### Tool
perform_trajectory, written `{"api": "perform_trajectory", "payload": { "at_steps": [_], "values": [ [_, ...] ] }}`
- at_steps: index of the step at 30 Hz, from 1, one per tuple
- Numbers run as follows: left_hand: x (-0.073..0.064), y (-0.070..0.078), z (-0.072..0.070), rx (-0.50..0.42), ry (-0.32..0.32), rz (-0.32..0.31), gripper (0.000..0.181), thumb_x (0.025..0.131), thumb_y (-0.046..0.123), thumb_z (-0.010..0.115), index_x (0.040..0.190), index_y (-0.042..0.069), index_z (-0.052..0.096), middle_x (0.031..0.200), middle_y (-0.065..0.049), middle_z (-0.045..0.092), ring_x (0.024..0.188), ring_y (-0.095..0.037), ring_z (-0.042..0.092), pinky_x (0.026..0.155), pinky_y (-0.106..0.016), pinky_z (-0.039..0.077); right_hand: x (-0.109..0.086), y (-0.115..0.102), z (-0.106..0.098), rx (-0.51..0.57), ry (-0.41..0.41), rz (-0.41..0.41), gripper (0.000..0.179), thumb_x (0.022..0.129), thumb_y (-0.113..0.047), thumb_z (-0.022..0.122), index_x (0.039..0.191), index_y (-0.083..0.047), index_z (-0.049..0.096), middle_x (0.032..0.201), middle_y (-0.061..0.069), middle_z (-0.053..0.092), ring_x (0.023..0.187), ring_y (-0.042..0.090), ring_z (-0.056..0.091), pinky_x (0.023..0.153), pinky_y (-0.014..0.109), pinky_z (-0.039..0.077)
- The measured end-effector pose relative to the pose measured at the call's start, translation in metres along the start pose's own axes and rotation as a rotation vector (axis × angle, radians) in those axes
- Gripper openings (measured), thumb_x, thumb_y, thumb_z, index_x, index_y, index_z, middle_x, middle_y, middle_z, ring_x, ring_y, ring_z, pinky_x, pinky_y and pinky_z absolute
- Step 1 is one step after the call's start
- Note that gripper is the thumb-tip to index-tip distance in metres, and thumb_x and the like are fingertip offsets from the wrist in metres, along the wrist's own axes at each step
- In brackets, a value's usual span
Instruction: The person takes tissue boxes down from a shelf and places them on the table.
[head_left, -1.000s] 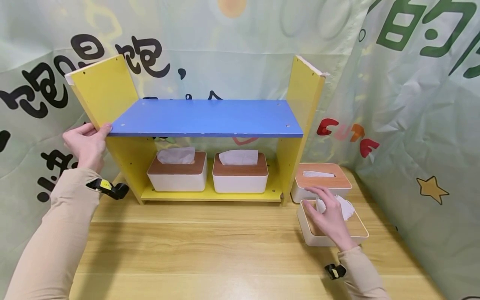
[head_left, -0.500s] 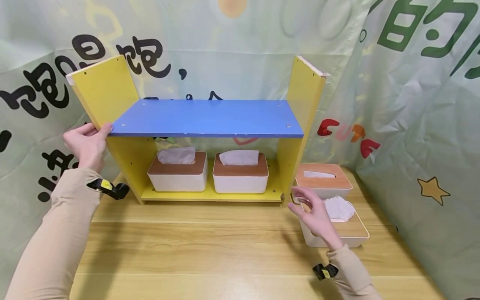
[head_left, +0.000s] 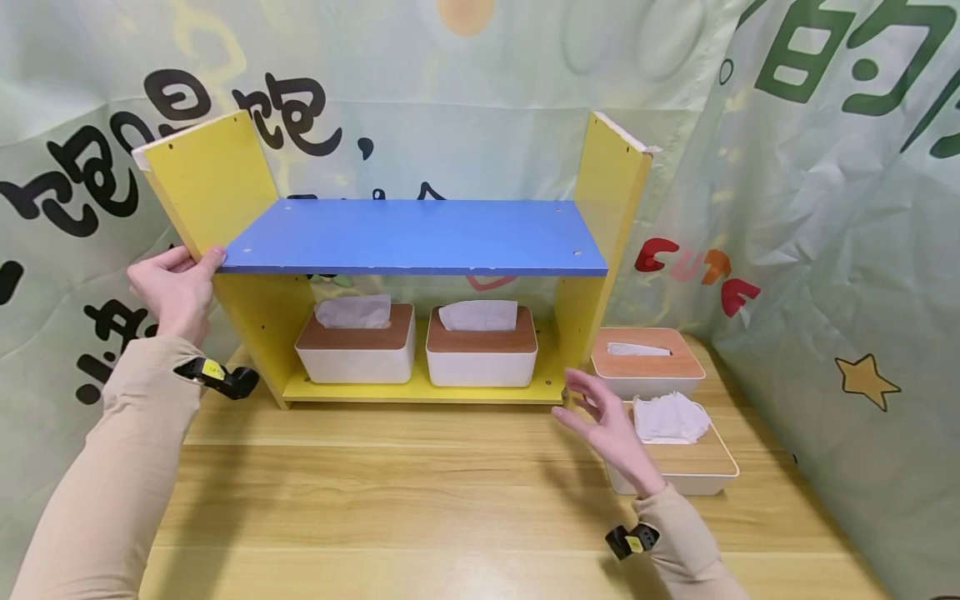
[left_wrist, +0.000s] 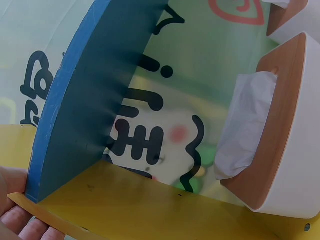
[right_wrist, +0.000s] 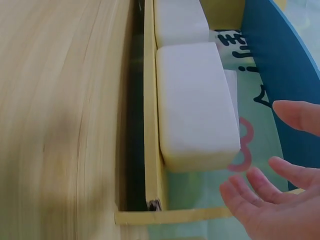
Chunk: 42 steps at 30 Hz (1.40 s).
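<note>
My left hand grips the front edge of the left side panel of a yellow shelf unit, right by the blue shelf board. In the left wrist view the thumb lies on the near side and the fingers curl around behind the panel. Two white tissue boxes with wooden lids, a left one and a right one, stand side by side on the lower shelf. My right hand holds nothing, its fingers spread and slightly bent, near the shelf's lower right front corner.
Two more tissue boxes stand on the wooden table right of the shelf: a back one and a front one with crumpled tissue sticking up. A printed fabric backdrop hangs behind and along the right side.
My right hand has moved left, from above the front tissue box on the table to beside the shelf's right corner. The left hand, shelf and boxes look unchanged.
</note>
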<state>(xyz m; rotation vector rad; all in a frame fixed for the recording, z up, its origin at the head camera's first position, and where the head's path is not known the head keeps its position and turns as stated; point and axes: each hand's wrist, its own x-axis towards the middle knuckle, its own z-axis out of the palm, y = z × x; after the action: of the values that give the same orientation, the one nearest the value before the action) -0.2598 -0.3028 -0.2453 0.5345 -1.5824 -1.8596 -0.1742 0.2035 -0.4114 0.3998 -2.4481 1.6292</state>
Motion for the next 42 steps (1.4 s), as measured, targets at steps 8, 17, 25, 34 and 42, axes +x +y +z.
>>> {"api": "perform_trajectory", "payload": {
  "at_steps": [8, 17, 25, 34, 42],
  "values": [
    [0.000, 0.000, 0.000, 0.007, -0.002, 0.002, 0.035, 0.079, 0.005, 0.083, 0.112, 0.011, 0.077, 0.062, 0.017, 0.066, 0.067, 0.003, 0.065, 0.063, -0.007, 0.052, 0.007, -0.002, 0.009, 0.100, 0.000, 0.045, 0.068, 0.090, -0.003, 0.072, 0.150, 0.002, 0.039, 0.152, 0.024, 0.045, 0.138, 0.036, 0.045, 0.117, 0.036, 0.042],
    [-0.001, -0.001, -0.001, 0.011, -0.005, 0.021, 0.036, 0.079, 0.005, 0.083, 0.115, 0.008, 0.076, 0.061, 0.018, 0.065, 0.066, 0.003, 0.065, 0.062, -0.007, 0.052, 0.013, -0.003, 0.017, 0.205, -0.006, 0.100, 0.071, 0.090, 0.002, 0.069, 0.151, 0.003, 0.034, 0.154, 0.025, 0.041, 0.144, 0.040, 0.039, 0.121, 0.043, 0.034],
    [-0.001, -0.001, 0.000, 0.025, 0.002, 0.026, 0.040, 0.079, 0.006, 0.083, 0.118, 0.007, 0.074, 0.060, 0.019, 0.065, 0.066, 0.004, 0.064, 0.062, -0.006, 0.051, 0.017, -0.003, 0.025, 0.236, -0.003, 0.100, 0.073, 0.089, 0.004, 0.068, 0.152, 0.006, 0.031, 0.154, 0.028, 0.040, 0.144, 0.040, 0.039, 0.123, 0.049, 0.032],
    [-0.001, -0.001, -0.001, 0.023, 0.004, 0.024, 0.038, 0.079, 0.006, 0.083, 0.116, 0.008, 0.076, 0.061, 0.018, 0.065, 0.066, 0.003, 0.064, 0.062, -0.007, 0.051, 0.025, 0.004, 0.035, 0.260, 0.015, 0.083, 0.075, 0.090, 0.005, 0.067, 0.154, 0.007, 0.027, 0.158, 0.028, 0.033, 0.148, 0.043, 0.032, 0.124, 0.052, 0.028],
    [0.000, -0.001, 0.000, 0.013, 0.002, 0.028, 0.035, 0.078, 0.005, 0.083, 0.112, 0.009, 0.077, 0.061, 0.018, 0.066, 0.067, 0.003, 0.064, 0.062, -0.007, 0.051, 0.037, 0.015, 0.043, 0.292, 0.025, 0.065, 0.081, 0.091, 0.000, 0.069, 0.156, 0.003, 0.022, 0.163, 0.026, 0.024, 0.152, 0.042, 0.024, 0.128, 0.053, 0.021]
  ]
}}
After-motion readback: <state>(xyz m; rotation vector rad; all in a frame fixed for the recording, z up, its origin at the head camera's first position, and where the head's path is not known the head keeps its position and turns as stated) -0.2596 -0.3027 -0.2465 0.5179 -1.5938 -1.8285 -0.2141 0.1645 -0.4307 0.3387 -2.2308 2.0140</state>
